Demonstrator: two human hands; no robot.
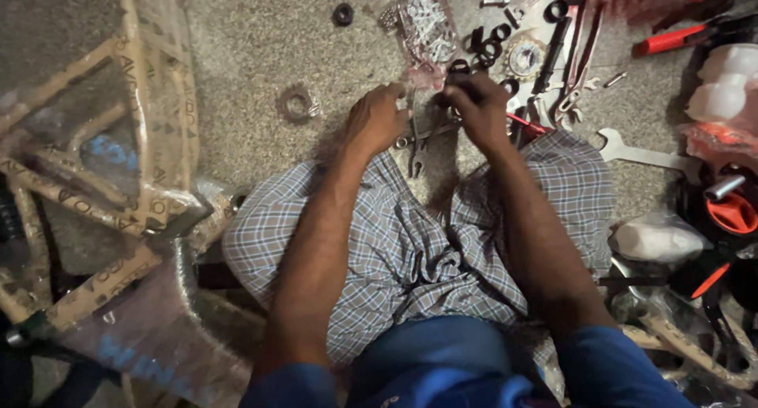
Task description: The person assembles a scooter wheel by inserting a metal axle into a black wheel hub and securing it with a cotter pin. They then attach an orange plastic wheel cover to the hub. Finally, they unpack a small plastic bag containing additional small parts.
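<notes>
A wrapped bicycle frame (103, 179), taped in printed cardboard and plastic film, fills the left side of the scene, lying flat on the speckled floor (253, 37), apparently parked out of the way of the work. The person sits on that floor in a checked cloth (395, 242) with knees spread, so the small parts sit between them within easy reach.

On the right lie an open-ended spanner (639, 151), red-handled tools (671, 37) and white wrapped bundles (722, 84), fanned out as if for quick picking. At the far middle sits a clear bag of small silver hardware (426, 25), with black rings and washers (489, 45) and a small sprocket (525, 57) just to its right. A lone toothed cog (296, 104) lies apart, left of the hands.

The left hand (377, 117) rests knuckles-up with fingers curled down near the pliers (418, 144), which lie on the floor between the knees; whether it grips anything I cannot tell. The right hand (478, 100) has its fingers pinched together on something small and dark at the bag's near edge, too dim to identify.
</notes>
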